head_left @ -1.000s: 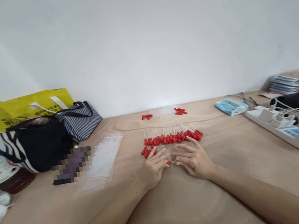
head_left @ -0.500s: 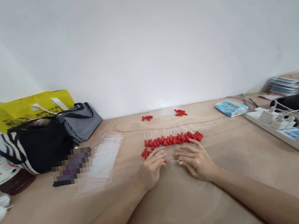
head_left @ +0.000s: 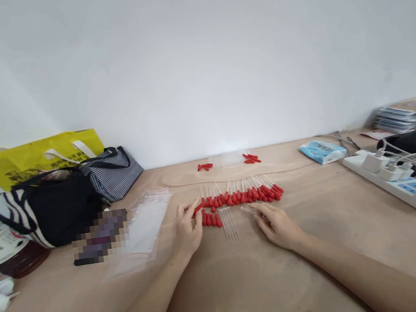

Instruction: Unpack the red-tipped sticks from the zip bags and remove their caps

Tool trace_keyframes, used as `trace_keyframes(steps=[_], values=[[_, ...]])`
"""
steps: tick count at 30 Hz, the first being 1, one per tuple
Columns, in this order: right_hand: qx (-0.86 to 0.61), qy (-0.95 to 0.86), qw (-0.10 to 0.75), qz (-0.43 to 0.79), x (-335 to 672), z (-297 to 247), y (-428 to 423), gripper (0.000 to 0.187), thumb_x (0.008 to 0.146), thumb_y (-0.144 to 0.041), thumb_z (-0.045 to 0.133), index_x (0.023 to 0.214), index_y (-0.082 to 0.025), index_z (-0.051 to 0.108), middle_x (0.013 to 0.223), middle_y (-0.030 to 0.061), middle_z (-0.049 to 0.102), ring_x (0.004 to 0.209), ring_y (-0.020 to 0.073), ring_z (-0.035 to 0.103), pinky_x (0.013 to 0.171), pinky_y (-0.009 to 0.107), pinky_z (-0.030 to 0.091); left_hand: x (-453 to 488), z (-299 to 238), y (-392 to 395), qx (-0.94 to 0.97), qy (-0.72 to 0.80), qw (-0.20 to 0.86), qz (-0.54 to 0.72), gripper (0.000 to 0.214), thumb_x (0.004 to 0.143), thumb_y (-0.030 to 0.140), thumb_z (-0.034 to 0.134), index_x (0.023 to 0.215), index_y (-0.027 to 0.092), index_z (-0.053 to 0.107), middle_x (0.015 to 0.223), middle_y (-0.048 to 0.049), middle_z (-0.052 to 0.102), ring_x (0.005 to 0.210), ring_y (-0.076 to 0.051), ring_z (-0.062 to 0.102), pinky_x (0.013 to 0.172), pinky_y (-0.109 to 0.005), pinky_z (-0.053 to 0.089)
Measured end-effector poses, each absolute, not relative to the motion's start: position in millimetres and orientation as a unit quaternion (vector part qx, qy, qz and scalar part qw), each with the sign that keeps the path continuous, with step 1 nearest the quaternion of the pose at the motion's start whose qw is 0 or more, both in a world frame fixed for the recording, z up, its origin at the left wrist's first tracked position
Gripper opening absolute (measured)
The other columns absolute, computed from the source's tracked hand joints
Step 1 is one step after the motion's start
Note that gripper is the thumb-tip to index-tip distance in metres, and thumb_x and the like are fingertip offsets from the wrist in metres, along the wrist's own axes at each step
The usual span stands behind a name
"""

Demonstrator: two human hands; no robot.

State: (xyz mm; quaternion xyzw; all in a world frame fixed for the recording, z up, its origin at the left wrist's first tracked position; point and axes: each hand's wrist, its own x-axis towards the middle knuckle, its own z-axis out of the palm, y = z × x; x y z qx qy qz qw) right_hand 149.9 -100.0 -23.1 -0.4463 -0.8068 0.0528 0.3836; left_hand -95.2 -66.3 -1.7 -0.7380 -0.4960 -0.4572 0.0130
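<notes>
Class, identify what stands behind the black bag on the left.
Behind the black bag stands a yellow bag; its upper part shows, but its lower part is covered.

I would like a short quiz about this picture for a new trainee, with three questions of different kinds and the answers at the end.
1. Multiple choice: what lies between the left hand and the right hand?
A) a pair of scissors
B) bare clear tubes
C) a paper cup

2. True or false: the blue packet lies to the right of the striped bag.

3. Open: what colour are the bulbs in the long row beyond the clear tubes?

Key: 1. B; 2. True; 3. Red.
</notes>
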Motion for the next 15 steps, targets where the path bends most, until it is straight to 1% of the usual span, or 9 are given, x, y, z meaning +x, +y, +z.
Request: trace_keyframes(steps=[3,5,6,8,10,13,15], values=[[-0.476,-0.798,0.369,0.012,148,-21,-101,0.021,0.081,-0.017,0.039,0.091,-0.019,0.057,0.076,0.0035,0.062,0.07,0.0156,0.055,0.065,0.028,0.038,-95,-1,-66,-0.745,-0.494,-0.014,-0.448,0.024,0.078,0.021,0.046,0.1,0.017,0.056,0.079,-0.0026,0.052,0.067,-0.013,0.054,0.064,-0.026,0.048],[-0.494,-0.791,0.359,-0.024,144,-20,-101,0.017,0.079,-0.016,0.041,0.078,-0.018,0.058,0.069,0.0023,0.061,0.065,0.0148,0.054,0.064,0.028,0.032,-93,-1,-67,-0.751,-0.498,-0.021,-0.433,0.017,0.075,0.021,0.049,0.091,0.017,0.055,0.077,-0.0018,0.055,0.065,-0.013,0.054,0.062,-0.026,0.047],[-0.499,-0.788,0.358,-0.038,141,-20,-100,0.017,0.078,-0.015,0.042,0.076,-0.018,0.058,0.068,0.0021,0.061,0.065,0.0145,0.053,0.063,0.028,0.03,-92,-1,-67,-0.754,-0.502,-0.022,-0.422,0.013,0.074,0.022,0.05,0.085,0.017,0.055,0.075,-0.0013,0.056,0.065,-0.013,0.054,0.062,-0.025,0.047],[-0.504,-0.783,0.36,-0.052,133,-19,-100,0.017,0.076,-0.014,0.044,0.078,-0.019,0.06,0.07,0.002,0.062,0.066,0.0142,0.053,0.063,0.028,0.027,-91,-2,-67,-0.761,-0.512,-0.025,-0.398,0.006,0.073,0.023,0.051,0.076,0.018,0.054,0.071,-0.0003,0.056,0.066,-0.014,0.054,0.062,-0.026,0.045],[-0.511,-0.782,0.353,-0.054,124,-18,-100,0.019,0.075,-0.013,0.046,0.083,-0.02,0.062,0.074,0.0021,0.063,0.068,0.014,0.054,0.063,0.029,0.025,-92,-3,-67,-0.766,-0.521,-0.035,-0.374,0.008,0.073,0.026,0.052,0.073,0.019,0.054,0.069,0.0004,0.057,0.066,-0.014,0.055,0.063,-0.026,0.045],[-0.525,-0.788,0.32,-0.044,112,-16,-101,0.022,0.074,-0.012,0.046,0.085,-0.022,0.062,0.074,0.0019,0.064,0.068,0.0135,0.054,0.062,0.029,0.022,-94,-4,-67,-0.756,-0.541,-0.069,-0.362,0.015,0.073,0.033,0.053,0.078,0.019,0.056,0.069,0.0,0.058,0.067,-0.015,0.055,0.064,-0.027,0.044],[-0.529,-0.794,0.3,-0.031,107,-15,-103,0.02,0.077,-0.014,0.045,0.085,-0.022,0.062,0.074,0.0021,0.063,0.069,0.0135,0.054,0.062,0.029,0.022,-95,-3,-65,-0.739,-0.557,-0.088,-0.37,0.019,0.074,0.036,0.053,0.08,0.018,0.056,0.071,-0.0011,0.059,0.068,-0.015,0.056,0.065,-0.028,0.045]])
